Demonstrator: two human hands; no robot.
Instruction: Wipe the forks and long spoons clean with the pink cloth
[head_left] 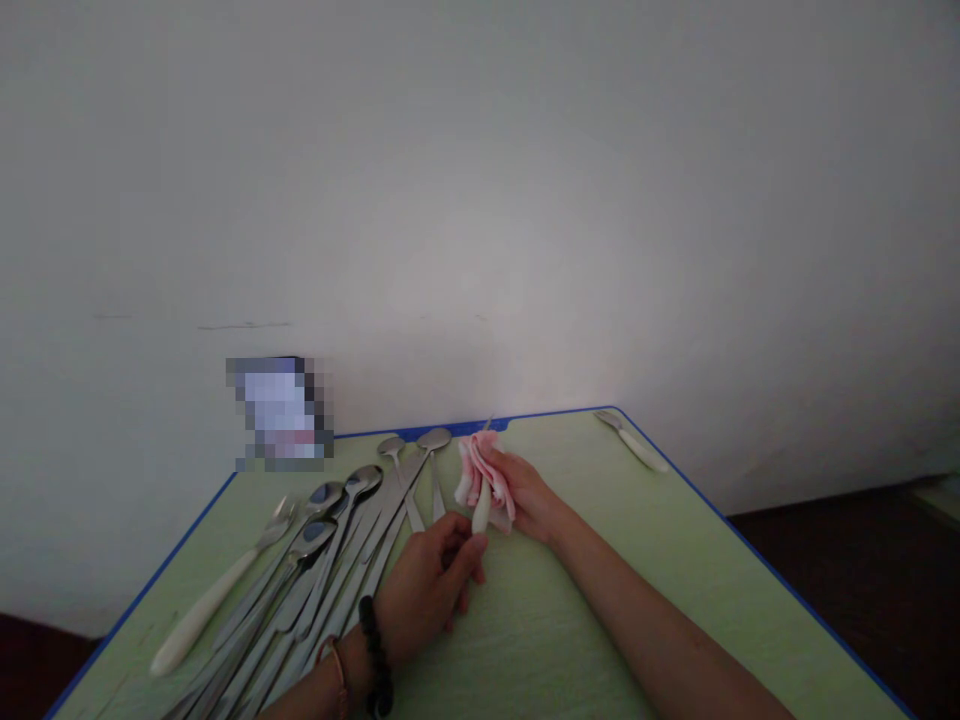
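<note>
My left hand [442,570] pinches the end of a white-handled piece of cutlery [481,512] between thumb and fingers. Folded around its upper part is a pink and white cloth [480,465], which my right hand [525,490] grips from the right side. A small metal tip pokes out above the cloth, but the head is mostly covered, so its kind cannot be made out. Left of my left hand lies a pile of metal spoons [364,480] and other long-handled cutlery, partly behind my wrist. A white-handled fork [217,600] rests at that pile's left edge.
Another white-handled fork [637,448] lies by the far right corner of the light green, blue-edged table [600,540]. A blurred-out, screen-like device [277,410] leans at the back left. Behind the table rises a pale wall [480,220].
</note>
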